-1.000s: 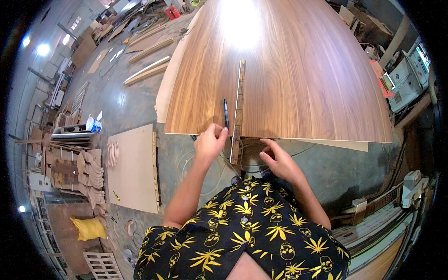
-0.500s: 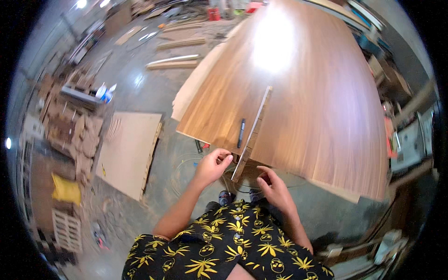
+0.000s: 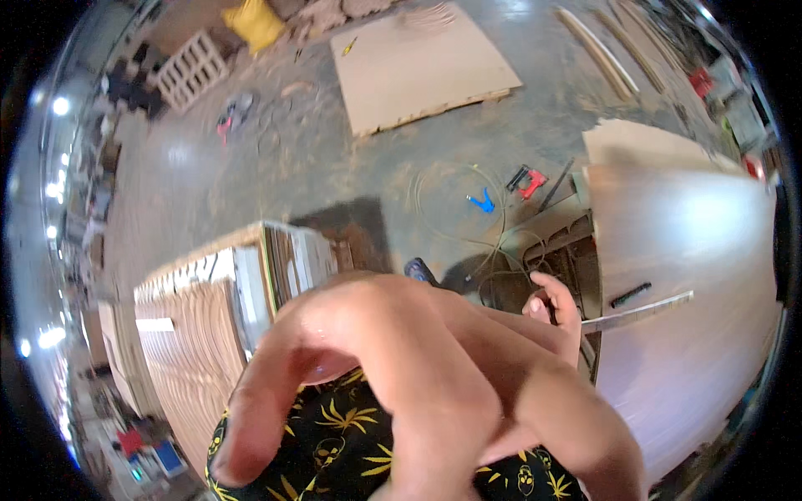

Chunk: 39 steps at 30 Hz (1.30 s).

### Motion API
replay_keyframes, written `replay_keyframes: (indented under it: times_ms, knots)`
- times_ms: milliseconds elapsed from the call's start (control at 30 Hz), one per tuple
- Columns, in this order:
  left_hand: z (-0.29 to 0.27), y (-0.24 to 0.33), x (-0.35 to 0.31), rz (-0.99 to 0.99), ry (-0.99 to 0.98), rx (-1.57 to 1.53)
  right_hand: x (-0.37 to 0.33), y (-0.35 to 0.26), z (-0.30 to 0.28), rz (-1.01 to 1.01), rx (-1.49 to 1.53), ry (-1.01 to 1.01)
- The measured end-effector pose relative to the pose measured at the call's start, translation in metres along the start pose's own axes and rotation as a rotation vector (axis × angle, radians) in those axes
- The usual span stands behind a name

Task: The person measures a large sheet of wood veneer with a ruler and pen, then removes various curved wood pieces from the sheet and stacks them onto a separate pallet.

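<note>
My left hand (image 3: 434, 367) is raised very close to the camera, its fingers spread and bent toward the lower edge. It holds nothing that I can see and hides much of my right forearm. Beyond it, my right hand (image 3: 558, 302) has loosely curled fingers, with a gap between thumb and forefinger. It is beside the near end of a long thin ruler-like strip (image 3: 647, 311), whose end it hides; contact cannot be made out. The strip lies across a wood-grain board (image 3: 710, 376). A dark marker pen (image 3: 631, 294) rests on the board beside the strip.
On the floor are a red and black nail gun (image 3: 528, 181), a blue air blow gun (image 3: 482, 200) and a looped hose (image 3: 422, 196). A pale sheet (image 3: 426, 75) lies farther off. Stacked wavy wooden panels (image 3: 192, 342) stand at the left.
The view has swung left, so the board now sits at the right. My left hand has left the strip's end and come up close to the camera. My right hand stays near the strip.
</note>
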<state>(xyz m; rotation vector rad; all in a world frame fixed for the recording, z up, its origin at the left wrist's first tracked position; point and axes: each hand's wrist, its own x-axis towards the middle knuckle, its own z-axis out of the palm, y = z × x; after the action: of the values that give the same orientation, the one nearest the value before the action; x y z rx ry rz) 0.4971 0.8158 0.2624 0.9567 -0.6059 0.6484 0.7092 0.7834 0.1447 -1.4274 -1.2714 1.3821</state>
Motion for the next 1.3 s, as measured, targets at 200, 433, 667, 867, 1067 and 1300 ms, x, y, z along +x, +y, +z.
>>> replay_keyframes:
  times_ms: [200, 433, 667, 867, 1067, 1300]
  knots:
    - [0.007, 0.063, -0.071, 0.181, 0.079, 0.163, 0.079, -0.014, 0.068, -0.055, -0.127, -0.291]
    - [0.025, 0.147, -0.147, 0.319, 0.205, 0.444, 0.222, 0.012, 0.147, 0.048, -0.278, -0.683]
    - [0.008, 0.218, -0.193, 0.394, 0.269, 0.661, 0.384, 0.141, 0.153, 0.467, 0.404, -0.514]
    - [-0.022, 0.277, -0.219, 0.495, 0.457, 0.882, 0.524, 0.197, 0.212, 0.668, -0.267, -0.448]
    - [-0.102, 0.41, -0.264, 0.538, 0.464, 0.845, 0.62, 0.218, 0.239, 0.824, -0.37, -0.315]
    - [-0.143, 0.504, -0.444, 0.513, 2.002, 1.219, 0.838, 0.195, 0.415, 0.603, -0.43, -0.73]
